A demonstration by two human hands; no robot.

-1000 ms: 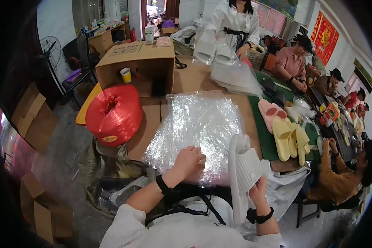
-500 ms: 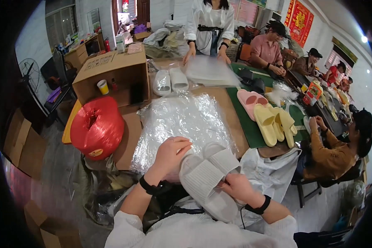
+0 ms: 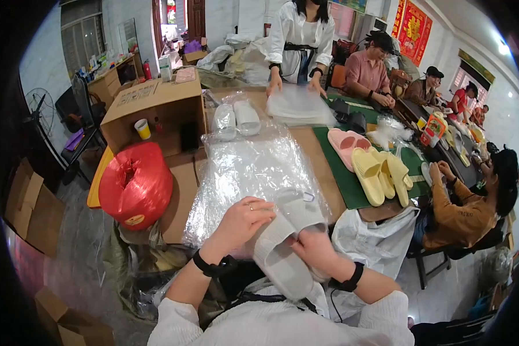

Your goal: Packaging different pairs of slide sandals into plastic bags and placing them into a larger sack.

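A long worktable (image 3: 323, 167) fills a crowded workshop. At its near edge, left hand (image 3: 245, 218) and right hand (image 3: 311, 249) both grip white slippers (image 3: 282, 242) over clear bags (image 3: 254, 167); yellow slippers (image 3: 380, 173) lie rightward.

A large open brown cardboard box (image 3: 155, 106) stands at the table's far left, flattened cardboard boxes (image 3: 32, 205) lean on the floor left, and red wall banners (image 3: 412, 26) hang far right.
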